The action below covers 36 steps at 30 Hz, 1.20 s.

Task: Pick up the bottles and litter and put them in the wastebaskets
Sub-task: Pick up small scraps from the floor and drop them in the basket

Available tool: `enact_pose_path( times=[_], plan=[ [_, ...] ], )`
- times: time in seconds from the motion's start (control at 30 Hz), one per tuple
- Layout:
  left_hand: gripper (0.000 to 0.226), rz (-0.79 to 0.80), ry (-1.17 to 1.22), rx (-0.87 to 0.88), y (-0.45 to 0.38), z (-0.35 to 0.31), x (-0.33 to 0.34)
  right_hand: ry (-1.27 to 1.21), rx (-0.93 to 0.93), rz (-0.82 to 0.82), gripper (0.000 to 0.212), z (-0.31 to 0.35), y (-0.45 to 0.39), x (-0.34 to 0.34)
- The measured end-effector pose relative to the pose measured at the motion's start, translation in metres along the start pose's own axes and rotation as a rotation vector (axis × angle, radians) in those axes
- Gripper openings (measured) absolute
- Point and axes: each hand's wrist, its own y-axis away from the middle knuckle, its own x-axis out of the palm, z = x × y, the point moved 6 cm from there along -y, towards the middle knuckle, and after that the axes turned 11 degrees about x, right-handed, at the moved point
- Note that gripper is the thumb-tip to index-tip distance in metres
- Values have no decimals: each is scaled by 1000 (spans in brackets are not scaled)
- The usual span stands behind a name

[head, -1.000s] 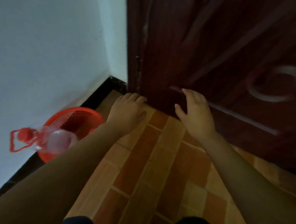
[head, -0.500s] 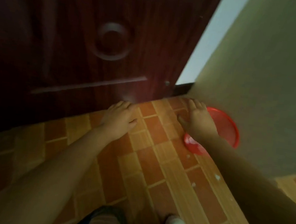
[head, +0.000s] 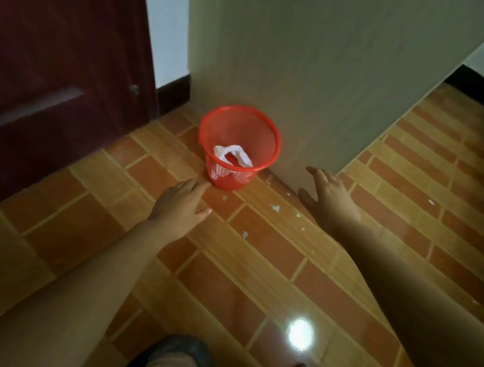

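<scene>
Red mesh wastebasket [head: 239, 141] upright against the wall, white crumpled litter [head: 233, 154] inside, white scraps [head: 276, 207] on floor nearby

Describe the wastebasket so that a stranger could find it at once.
Start at the dark door and go right to the pale wall. At its foot, on the tiled floor, stands the red mesh wastebasket. It alone is bright red, with crumpled white litter inside.

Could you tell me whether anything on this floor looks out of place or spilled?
Yes: small white scraps lie scattered on the tiled floor just in front of the red wastebasket, not inside it with the white litter.
</scene>
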Motion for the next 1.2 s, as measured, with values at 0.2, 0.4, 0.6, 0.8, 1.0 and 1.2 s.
enact_pose_path(
  times=[0.2,0.4,0.6,0.8,1.0,1.2],
  plan=[
    [63,157,10,-72,-33,-28,78,23,98,126,58,-83,-1,51],
    [72,376,-1,-150,-46,-39,178,29,97,242,57,-132,0,114],
    [87,565,-121,-211,-45,-21,246,24,47,350,57,-155,-13,170],
    [89,550,-143,-230,-52,-8,272,52,-34,343,58,-151,-40,201],
    [89,575,-267,-216,-49,-5,279,37,-49,333,56,-148,-62,224],
    [87,507,-248,-260,-63,-7,273,-9,-45,356,55,-144,-76,240]
  ],
)
